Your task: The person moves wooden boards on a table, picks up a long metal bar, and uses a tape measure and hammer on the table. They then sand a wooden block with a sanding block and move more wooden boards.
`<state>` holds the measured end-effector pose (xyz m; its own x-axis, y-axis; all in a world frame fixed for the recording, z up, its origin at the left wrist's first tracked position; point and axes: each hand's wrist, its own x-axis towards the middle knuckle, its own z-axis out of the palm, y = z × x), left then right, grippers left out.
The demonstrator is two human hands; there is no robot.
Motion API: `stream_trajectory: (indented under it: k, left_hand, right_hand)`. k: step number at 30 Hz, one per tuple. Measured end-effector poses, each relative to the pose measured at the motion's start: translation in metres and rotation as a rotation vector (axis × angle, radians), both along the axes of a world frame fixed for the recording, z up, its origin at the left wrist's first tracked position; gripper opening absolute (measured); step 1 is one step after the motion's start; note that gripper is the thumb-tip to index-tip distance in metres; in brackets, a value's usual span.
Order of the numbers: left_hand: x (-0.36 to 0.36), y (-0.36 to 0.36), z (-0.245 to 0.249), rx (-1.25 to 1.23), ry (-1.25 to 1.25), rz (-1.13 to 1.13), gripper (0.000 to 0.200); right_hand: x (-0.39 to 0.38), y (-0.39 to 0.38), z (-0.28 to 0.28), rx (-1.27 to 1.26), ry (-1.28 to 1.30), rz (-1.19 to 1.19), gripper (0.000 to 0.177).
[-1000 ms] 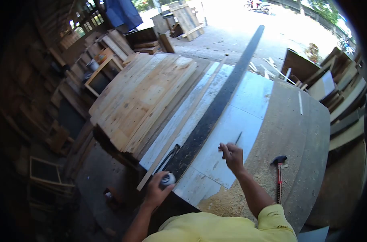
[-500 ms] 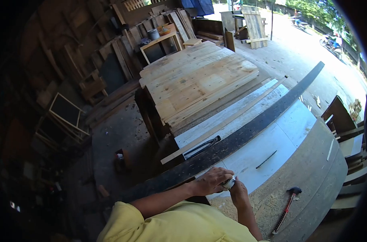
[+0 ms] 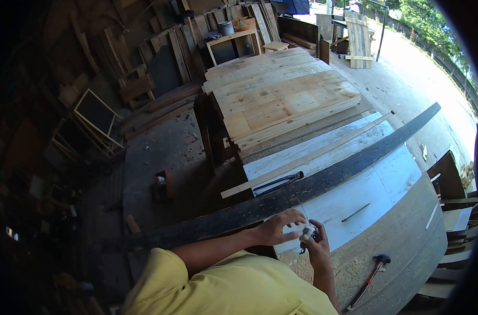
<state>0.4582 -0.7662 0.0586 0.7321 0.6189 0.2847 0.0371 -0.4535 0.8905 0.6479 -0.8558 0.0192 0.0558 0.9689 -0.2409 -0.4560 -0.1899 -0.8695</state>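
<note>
My right hand [image 3: 318,245] is closed around a small white and dark object [image 3: 308,231], whose kind I cannot make out. Just left of it, my left hand [image 3: 279,228] has its fingers apart and curved, with the thumb pointing toward the object; I see nothing in its grasp. Both hands are near my body, over the front edge of the white panel [image 3: 333,210]. A thin dark rod like a drill bit [image 3: 355,212] lies on that panel. Beyond the hands, a long black board [image 3: 323,186] runs diagonally across.
A claw hammer [image 3: 368,282] with a red handle rests on the sawdust-strewn bench [image 3: 401,247] at right. Long-handled pincers [image 3: 279,184] and a thin wood strip [image 3: 307,160] lie past the black board. Stacked wooden panels [image 3: 281,94] stand farther back.
My left hand has come off the small object and its fingers have spread. The object now sits turned in my right hand. The camera view has shifted, moving the scene right and down.
</note>
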Motion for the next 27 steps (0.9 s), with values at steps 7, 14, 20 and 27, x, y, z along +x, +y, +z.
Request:
stream_trajectory:
  k: [7,14,20,27]
  left_hand:
    - [-0.006,-0.008,-0.021,-0.624,0.358,-0.143,0.044]
    - [-0.016,-0.011,-0.047,-0.755,0.186,-0.165,0.039]
    - [-0.025,-0.012,-0.058,-0.647,0.093,0.069,0.031]
    - [-0.025,-0.018,-0.047,-0.888,0.037,0.115,0.031]
  right_hand:
    - [-0.019,0.001,-0.015,0.113,-0.555,0.037,0.042]
    - [-0.027,-0.006,-0.006,0.27,-0.879,0.059,0.045]
    - [-0.018,-0.008,0.001,0.095,-0.504,0.25,0.051]
    - [-0.022,-0.003,-0.009,0.249,-0.656,0.249,0.052]
